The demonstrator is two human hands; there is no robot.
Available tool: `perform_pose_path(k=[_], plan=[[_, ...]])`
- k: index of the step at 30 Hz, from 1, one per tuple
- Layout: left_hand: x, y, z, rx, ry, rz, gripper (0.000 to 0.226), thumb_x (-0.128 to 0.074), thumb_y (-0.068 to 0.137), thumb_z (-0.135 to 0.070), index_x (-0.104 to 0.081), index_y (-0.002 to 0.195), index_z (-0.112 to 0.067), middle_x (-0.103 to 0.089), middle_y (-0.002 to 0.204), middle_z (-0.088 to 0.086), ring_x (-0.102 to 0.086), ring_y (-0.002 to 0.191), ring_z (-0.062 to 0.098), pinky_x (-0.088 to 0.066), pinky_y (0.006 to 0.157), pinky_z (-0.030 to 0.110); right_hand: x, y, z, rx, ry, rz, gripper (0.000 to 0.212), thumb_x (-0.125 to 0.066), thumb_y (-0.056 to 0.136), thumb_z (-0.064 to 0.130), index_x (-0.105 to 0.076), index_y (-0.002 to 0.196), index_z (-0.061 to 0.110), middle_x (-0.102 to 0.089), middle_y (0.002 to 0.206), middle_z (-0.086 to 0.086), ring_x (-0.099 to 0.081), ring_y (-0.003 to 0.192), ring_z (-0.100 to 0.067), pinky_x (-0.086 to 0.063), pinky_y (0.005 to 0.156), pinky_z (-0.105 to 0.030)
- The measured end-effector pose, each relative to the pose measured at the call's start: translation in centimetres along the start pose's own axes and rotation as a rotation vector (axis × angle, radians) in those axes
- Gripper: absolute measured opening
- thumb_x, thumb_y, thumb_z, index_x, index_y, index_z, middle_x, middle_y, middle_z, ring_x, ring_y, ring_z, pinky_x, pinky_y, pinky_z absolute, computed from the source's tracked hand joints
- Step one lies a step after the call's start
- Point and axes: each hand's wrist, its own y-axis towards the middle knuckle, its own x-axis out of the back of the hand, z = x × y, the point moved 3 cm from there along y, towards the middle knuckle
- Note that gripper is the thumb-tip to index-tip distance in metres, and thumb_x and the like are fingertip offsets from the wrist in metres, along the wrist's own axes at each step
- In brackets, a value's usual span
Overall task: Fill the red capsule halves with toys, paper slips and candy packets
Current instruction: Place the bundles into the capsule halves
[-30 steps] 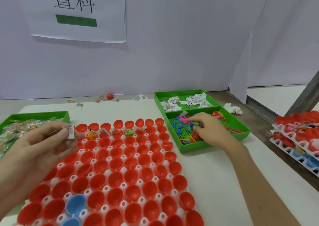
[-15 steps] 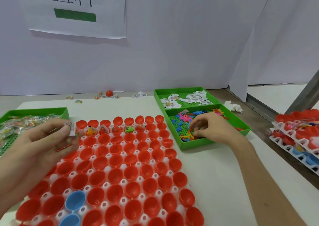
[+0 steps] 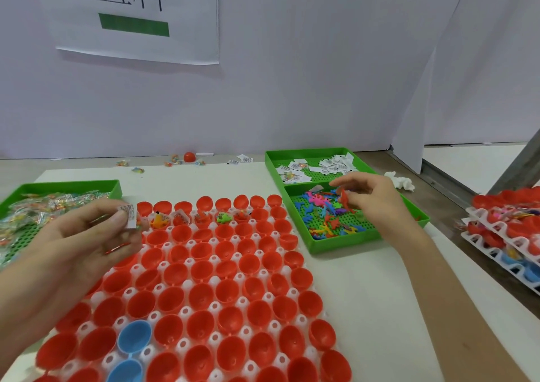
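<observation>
Progress: red halves (image 3: 201, 265) sit in a white rack (image 3: 216, 305) between candy tray (image 3: 67, 183) and toy tray (image 3: 344, 246). About six in the second row hold fillings (image 3: 223, 217). The far row and all nearer rows look empty, with two blue halves (image 3: 134, 336) among them. Barely begun, I judge.

Left hand (image 3: 87, 241) pinches a slip (image 3: 130, 216) above the rack's left edge. Right hand (image 3: 377, 197) pinches a red toy (image 3: 344, 199) over the toy tray. Half a second ago that hand was down among the toys; now it is lifted.

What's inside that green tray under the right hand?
Small colourful toy figures lie on the green tray's perforated floor. The right hand pinches a red toy and covers the tray's right side.
</observation>
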Motion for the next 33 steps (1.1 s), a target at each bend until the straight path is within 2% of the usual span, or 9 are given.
perform_pose_path(k=[3,5,8,11,15,17,21,26,33], plan=[[-1.1,-0.6,-0.6,-0.001,0.010,0.018,0.059,-0.097,0.049,-0.050,-0.074,0.093,-0.019,-0.074,0.090,0.011,-0.075,0.084,0.019,-0.062,0.076,0.034,-0.6,-0.1,0.3,-0.124,0.438,0.037,0.040,-0.054,0.089,-0.016,-0.078,0.089,0.016,-0.066,0.082,-0.003,-0.064,0.075,-0.013,-0.056,0.067,-0.023],[-2.2,-0.9,-1.0,-0.001,0.018,0.029,0.060,-0.098,0.045,-0.051,-0.075,0.090,-0.018,-0.074,0.088,0.011,-0.075,0.081,0.018,-0.061,0.075,0.032,-1.5,-0.3,1.1,-0.185,0.758,0.124,0.042,-0.047,0.089,-0.018,-0.077,0.090,0.011,-0.064,0.079,-0.004,-0.064,0.070,-0.013,-0.055,0.062,-0.023],[-3.9,-1.6,-1.4,0.045,0.007,0.007,0.064,-0.102,0.033,-0.047,-0.077,0.083,-0.014,-0.073,0.081,0.013,-0.073,0.070,0.019,-0.061,0.068,0.027,-3.8,-1.3,2.8,-0.210,0.947,0.284,0.038,-0.051,0.081,-0.012,-0.080,0.089,0.011,-0.064,0.079,-0.004,-0.062,0.069,-0.012,-0.054,0.061,-0.023],[-6.0,-2.7,-2.2,0.087,0.018,0.043,0.064,-0.103,0.030,-0.043,-0.077,0.078,-0.010,-0.068,0.076,0.018,-0.069,0.059,0.019,-0.059,0.059,0.023,-6.0,-2.8,4.8,-0.149,0.846,0.383,0.039,-0.051,0.085,-0.012,-0.080,0.091,0.014,-0.064,0.081,-0.002,-0.062,0.071,-0.010,-0.053,0.063,-0.023],[-8.7,-4.1,-3.0,0.070,0.107,0.074,0.064,-0.100,0.034,-0.049,-0.076,0.076,-0.006,-0.068,0.071,0.018,-0.071,0.061,0.026,-0.059,0.058,0.024,-8.3,-5.5,7.5,0.006,0.662,0.410,0.038,-0.052,0.094,-0.008,-0.078,0.094,0.019,-0.067,0.083,0.003,-0.063,0.074,-0.009,-0.053,0.071,-0.021],[-9.6,-4.6,-2.9,0.094,0.105,0.079,0.058,-0.099,0.037,-0.046,-0.075,0.072,-0.007,-0.068,0.067,0.015,-0.073,0.065,0.029,-0.059,0.060,0.023,-9.2,-6.9,8.8,0.172,0.419,0.324,0.039,-0.055,0.094,-0.007,-0.078,0.094,0.025,-0.068,0.085,0.006,-0.063,0.076,-0.008,-0.052,0.072,-0.021],[-10.6,-5.0,-2.4,0.105,0.155,0.093,0.023,-0.091,0.064,-0.029,-0.075,0.069,-0.012,-0.071,0.070,0.016,-0.075,0.073,0.033,-0.060,0.065,0.023,-10.1,-9.3,11.3,0.513,0.091,0.171,0.037,-0.057,0.090,-0.005,-0.075,0.094,0.027,-0.066,0.090,0.011,-0.065,0.090,-0.009,-0.049,0.073,-0.016],[-11.1,-5.3,-2.0,0.179,0.089,0.126,0.026,-0.084,0.065,-0.032,-0.075,0.074,-0.009,-0.073,0.077,0.015,-0.076,0.081,0.036,-0.061,0.071,0.027,-11.6,-11.5,12.2,0.721,-0.019,0.249,0.034,-0.058,0.088,-0.008,-0.073,0.102,0.019,-0.059,0.096,0.010,-0.062,0.095,-0.011,-0.045,0.077,-0.015],[-11.9,-5.8,-1.6,0.312,-0.092,0.138,0.012,-0.081,0.070,-0.012,-0.074,0.079,-0.006,-0.070,0.081,0.026,-0.075,0.075,0.034,-0.061,0.065,0.029,-12.3,-11.7,11.4,0.861,-0.163,0.242,0.037,-0.056,0.086,-0.012,-0.071,0.107,0.014,-0.056,0.099,0.002,-0.057,0.090,-0.007,-0.042,0.078,-0.013]])
